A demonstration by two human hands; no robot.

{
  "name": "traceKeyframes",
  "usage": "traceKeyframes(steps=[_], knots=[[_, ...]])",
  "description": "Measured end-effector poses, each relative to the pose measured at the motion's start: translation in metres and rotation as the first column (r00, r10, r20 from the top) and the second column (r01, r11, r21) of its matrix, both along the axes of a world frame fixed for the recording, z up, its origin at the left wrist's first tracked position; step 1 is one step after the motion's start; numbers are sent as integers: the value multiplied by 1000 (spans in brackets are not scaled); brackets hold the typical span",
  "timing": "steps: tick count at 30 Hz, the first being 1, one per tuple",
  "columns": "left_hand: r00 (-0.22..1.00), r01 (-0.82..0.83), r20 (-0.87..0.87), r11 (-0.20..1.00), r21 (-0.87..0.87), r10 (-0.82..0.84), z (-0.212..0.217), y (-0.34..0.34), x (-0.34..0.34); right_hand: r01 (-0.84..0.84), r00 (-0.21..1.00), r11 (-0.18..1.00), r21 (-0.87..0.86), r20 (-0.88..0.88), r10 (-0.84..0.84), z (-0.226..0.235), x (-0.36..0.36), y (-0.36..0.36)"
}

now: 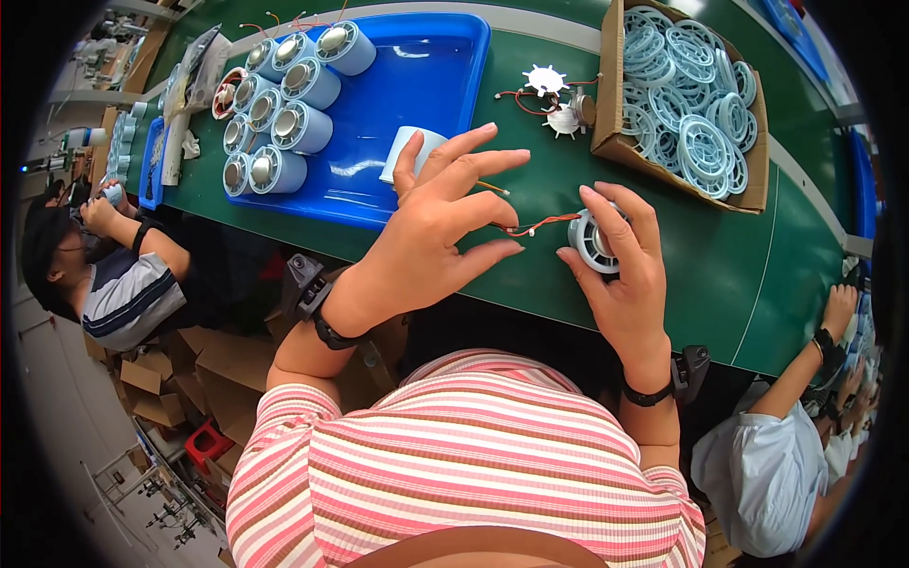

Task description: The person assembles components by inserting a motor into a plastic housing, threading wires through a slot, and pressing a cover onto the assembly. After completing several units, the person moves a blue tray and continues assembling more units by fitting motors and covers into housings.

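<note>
My right hand (pixel 630 256) grips a small round motor part (pixel 595 242) with a light-blue, spoked rim, just above the green table. Red and dark wires (pixel 549 223) run leftward from it, ending in a small plug by my left hand (pixel 436 222). That hand is open, its fingers stretched and spread, with the wire end passing between forefinger and thumb. Behind it a pale-blue cylinder housing (pixel 414 154) sits at the right side of the blue tray (pixel 407 76), partly hidden by the fingers. A yellowish wire (pixel 494 187) shows beneath them.
Several pale-blue cylinders with metal centres (pixel 301 128) fill the tray's left part. A cardboard box (pixel 611 95) of light-blue spoked rings (pixel 705 151) stands at the far right. Between them lie white toothed discs (pixel 545 80) with wires. Co-workers sit to the left (pixel 133 275) and right (pixel 767 464).
</note>
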State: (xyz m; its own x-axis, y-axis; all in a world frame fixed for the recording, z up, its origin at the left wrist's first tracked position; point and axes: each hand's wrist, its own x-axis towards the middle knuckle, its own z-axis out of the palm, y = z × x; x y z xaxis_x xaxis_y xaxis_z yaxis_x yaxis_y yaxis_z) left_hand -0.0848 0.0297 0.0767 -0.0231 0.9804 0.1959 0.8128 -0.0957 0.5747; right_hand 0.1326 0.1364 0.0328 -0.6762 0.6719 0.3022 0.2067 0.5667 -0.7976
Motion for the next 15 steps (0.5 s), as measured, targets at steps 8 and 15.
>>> traceKeyframes(steps=[8, 15], knots=[[993, -67, 96, 996, 63, 61, -5, 0, 3, 2, 1000, 1000, 29, 4, -2, 1, 0, -1], [991, -112, -35, 952, 286, 127, -19, 4, 7, 0, 1000, 1000, 16, -12, 0, 1, -1, -1]])
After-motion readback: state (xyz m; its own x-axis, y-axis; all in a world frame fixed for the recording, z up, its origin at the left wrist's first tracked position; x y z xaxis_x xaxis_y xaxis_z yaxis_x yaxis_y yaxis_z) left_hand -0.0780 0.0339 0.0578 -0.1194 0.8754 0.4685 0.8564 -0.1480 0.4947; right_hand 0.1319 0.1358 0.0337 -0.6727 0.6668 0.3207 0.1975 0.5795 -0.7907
